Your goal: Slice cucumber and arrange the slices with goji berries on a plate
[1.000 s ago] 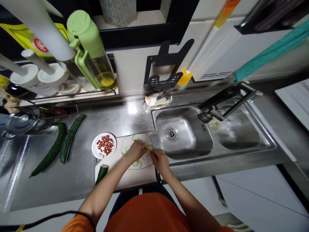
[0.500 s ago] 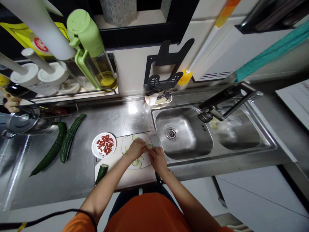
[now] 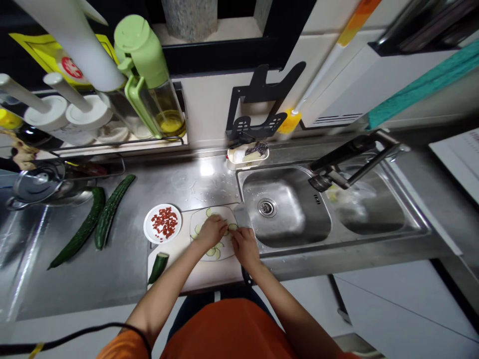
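Over a white plate with rounded corners, my left hand and my right hand meet almost fingertip to fingertip. Both are closed in a pinch on thin pale-green cucumber slices, partly hidden by the fingers. More cucumber slices lie around the plate, some overlapping. Beneath it is a light cutting board. A wide knife blade lies at the board's right edge, its black handle partly covered by my right hand. At the board's left side rests a cut cucumber piece.
A round white plate of chopped red bits overlaps the board's upper left corner. Two whole cucumbers lie on the steel counter further left. A double sink with a black faucet is at right. Behind stands an oil bottle.
The view has shifted slightly, so everything sits a little further right. Both hands stay together over the plate, with hardly any movement.
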Available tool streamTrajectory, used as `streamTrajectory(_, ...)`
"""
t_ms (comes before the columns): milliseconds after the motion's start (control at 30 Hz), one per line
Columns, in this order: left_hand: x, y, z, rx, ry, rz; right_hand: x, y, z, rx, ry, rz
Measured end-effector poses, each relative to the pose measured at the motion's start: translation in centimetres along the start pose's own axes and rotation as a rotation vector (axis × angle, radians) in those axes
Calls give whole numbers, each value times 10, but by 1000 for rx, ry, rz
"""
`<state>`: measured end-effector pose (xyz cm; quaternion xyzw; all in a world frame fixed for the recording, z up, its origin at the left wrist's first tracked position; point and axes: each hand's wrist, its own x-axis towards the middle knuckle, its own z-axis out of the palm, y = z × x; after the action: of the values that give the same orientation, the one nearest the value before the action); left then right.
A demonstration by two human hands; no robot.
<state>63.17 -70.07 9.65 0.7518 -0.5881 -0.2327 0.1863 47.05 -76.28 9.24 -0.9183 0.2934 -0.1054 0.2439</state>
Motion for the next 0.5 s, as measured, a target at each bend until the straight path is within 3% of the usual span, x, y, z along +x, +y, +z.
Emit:
streamTrajectory(233,-16,-4,-5,-68,80,-9,2,-1,4,-20,-16,-37)
streamTrajectory(500,-50,-5,-8,-140,162,-51,2,-1,8,29,-20,-3)
